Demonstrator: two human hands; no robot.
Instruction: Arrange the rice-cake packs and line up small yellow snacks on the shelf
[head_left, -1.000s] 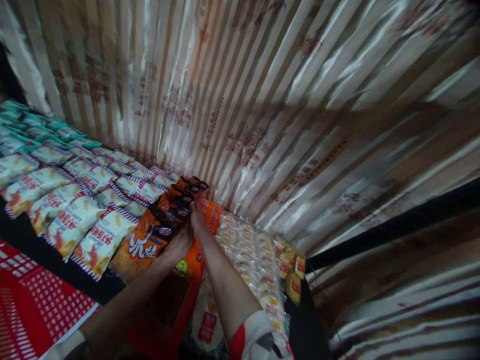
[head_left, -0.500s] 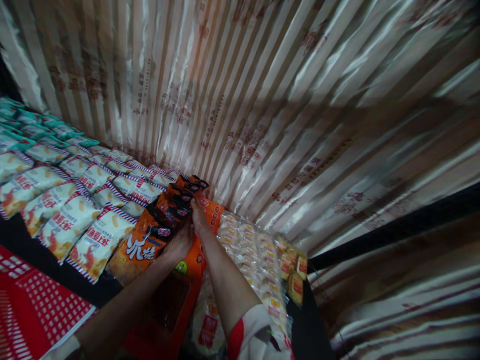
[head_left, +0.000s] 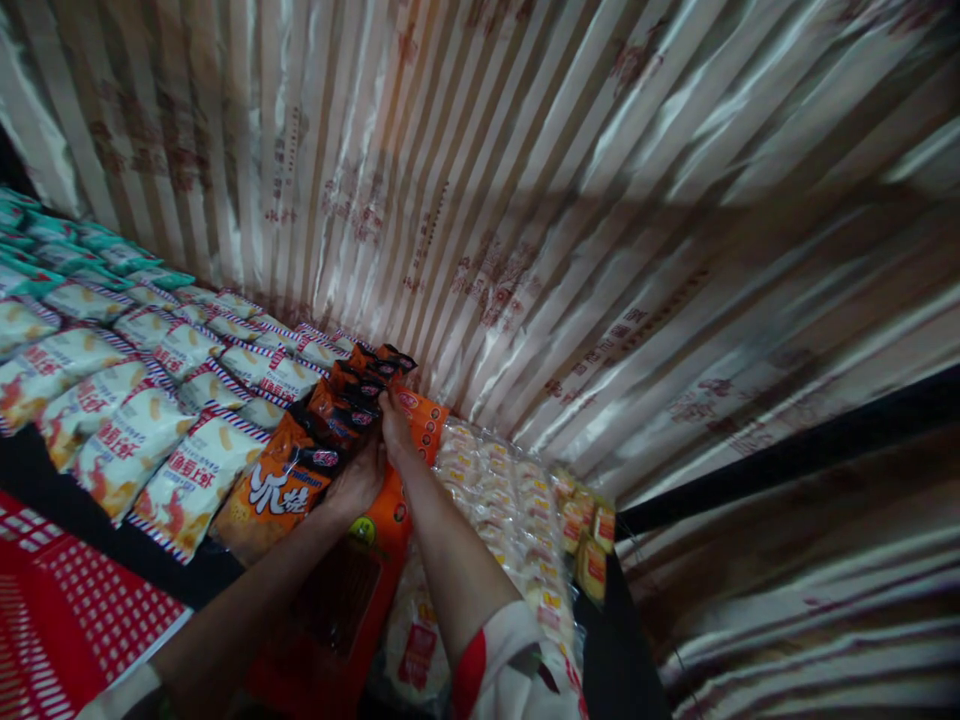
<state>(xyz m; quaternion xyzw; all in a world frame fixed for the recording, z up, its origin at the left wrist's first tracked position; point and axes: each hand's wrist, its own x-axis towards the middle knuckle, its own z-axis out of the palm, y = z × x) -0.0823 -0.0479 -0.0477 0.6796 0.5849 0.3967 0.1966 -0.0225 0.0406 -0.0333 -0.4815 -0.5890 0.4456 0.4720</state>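
My left hand (head_left: pixel 361 487) reaches in from the bottom left, closed at the right edge of an orange and black snack bag (head_left: pixel 319 455). Just beyond it, my right hand (head_left: pixel 395 425) is closed on the edge of the same row of orange bags, its fingers partly hidden by them. Several of these bags overlap in a line running towards the curtain. Under my forearms lies a large flat orange pack (head_left: pixel 390 540) with a dark window. The front orange bag (head_left: pixel 274 500) stands tilted, its printed face towards me.
White snack bags (head_left: pixel 202 470) with striped edges fill the left, with green bags (head_left: pixel 64 255) behind. Clear packs of round pale biscuits (head_left: pixel 495 490) and small yellow packs (head_left: pixel 592 565) lie right. A red basket (head_left: pixel 90 610) sits lower left. A pleated curtain (head_left: pixel 480 200) rises behind.
Both hands stay at the orange bags, with my right hand only slightly higher in view. The bags near my hands have shifted a little; the rest looks the same.
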